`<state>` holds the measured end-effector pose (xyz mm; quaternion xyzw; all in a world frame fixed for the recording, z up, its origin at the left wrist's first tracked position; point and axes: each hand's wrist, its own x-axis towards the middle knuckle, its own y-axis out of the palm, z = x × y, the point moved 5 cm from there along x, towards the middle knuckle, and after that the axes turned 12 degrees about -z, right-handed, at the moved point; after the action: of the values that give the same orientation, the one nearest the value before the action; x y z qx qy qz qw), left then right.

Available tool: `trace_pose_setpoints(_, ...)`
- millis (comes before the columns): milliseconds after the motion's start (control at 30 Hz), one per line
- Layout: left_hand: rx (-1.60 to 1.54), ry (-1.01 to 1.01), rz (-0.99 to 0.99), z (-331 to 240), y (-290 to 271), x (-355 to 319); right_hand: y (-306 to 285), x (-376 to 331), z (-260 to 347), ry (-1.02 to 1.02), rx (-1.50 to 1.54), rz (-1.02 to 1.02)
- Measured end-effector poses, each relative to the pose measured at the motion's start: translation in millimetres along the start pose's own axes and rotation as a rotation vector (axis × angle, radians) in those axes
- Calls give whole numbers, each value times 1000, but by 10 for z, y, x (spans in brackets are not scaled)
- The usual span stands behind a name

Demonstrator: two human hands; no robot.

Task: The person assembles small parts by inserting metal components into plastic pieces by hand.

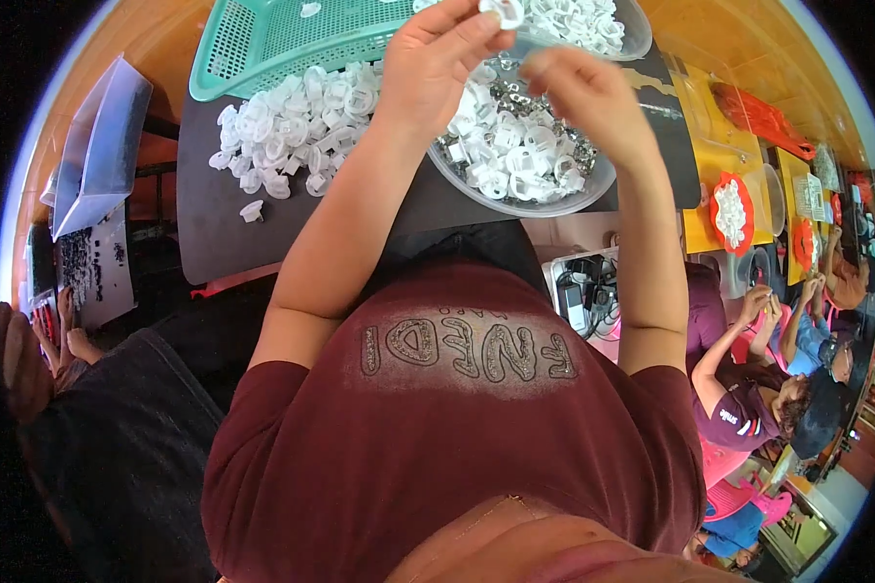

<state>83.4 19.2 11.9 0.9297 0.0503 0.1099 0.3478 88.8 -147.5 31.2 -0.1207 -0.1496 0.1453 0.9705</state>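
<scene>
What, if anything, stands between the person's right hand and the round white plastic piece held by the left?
Nothing visible: a gap separates the blurred right hand from the round white plastic piece in the left hand.

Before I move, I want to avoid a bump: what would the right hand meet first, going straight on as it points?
Probably the left hand, just by the white piece it holds; depth is unclear, and the right hand is blurred.
</scene>
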Motion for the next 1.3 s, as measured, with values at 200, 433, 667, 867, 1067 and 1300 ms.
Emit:
trace_pose_setpoints(200, -198, -61, -68, 83, -76, 62, 341, -207, 63, -223, -476, 220)
trace_pose_setpoints(433, -198, -128, -70, 57, -48, -8, 111, -164, -22, 1, -338, 88)
trace_pose_setpoints(667, -165, -161, -90, 60, -54, -52, -150, -130, -10, 102, -562, 257)
trace_pose_setpoints(867, -129, -175, -91, 123, -63, -30, -124, 282, -253, -124, -726, 77)
trace_pose_setpoints(1067, -69, -119, -80, 50, -9, -29, 115, 552, -392, -185, -972, 64)
trace_pose_setpoints(1300, -44, -127, -82, 17, 17, -70, 62, 543, -399, -104, -777, 107)
